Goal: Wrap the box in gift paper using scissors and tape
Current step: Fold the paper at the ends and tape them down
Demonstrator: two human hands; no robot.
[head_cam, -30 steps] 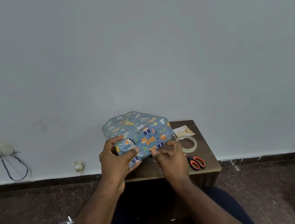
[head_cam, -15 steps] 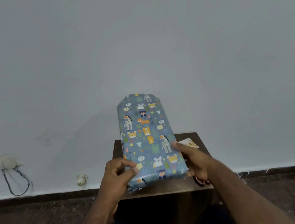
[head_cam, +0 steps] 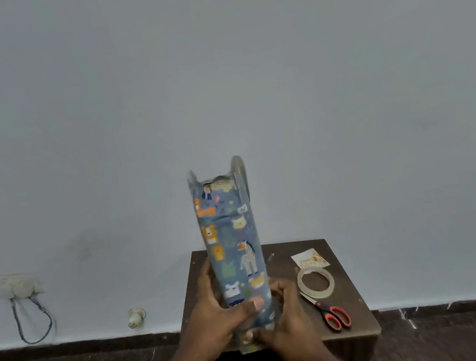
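Note:
The box (head_cam: 231, 244), wrapped in blue gift paper with animal prints, stands upright on end above a small brown table (head_cam: 347, 285), its narrow side toward me. Loose paper flaps stick up at its top end. My left hand (head_cam: 216, 319) grips its lower left side, thumb across the front. My right hand (head_cam: 288, 320) holds the lower right side near the bottom. A roll of clear tape (head_cam: 315, 281) lies on the table to the right, and red-handled scissors (head_cam: 331, 311) lie just in front of it.
A small printed paper packet (head_cam: 310, 259) lies behind the tape. The table stands against a pale wall. A wall socket with a looped cable (head_cam: 18, 289) and a small white fitting (head_cam: 136, 317) are at the left. Dark floor surrounds the table.
The box was lifted off the table and turned from lying flat to standing upright, narrow side toward me. Both hands shifted to its lower end.

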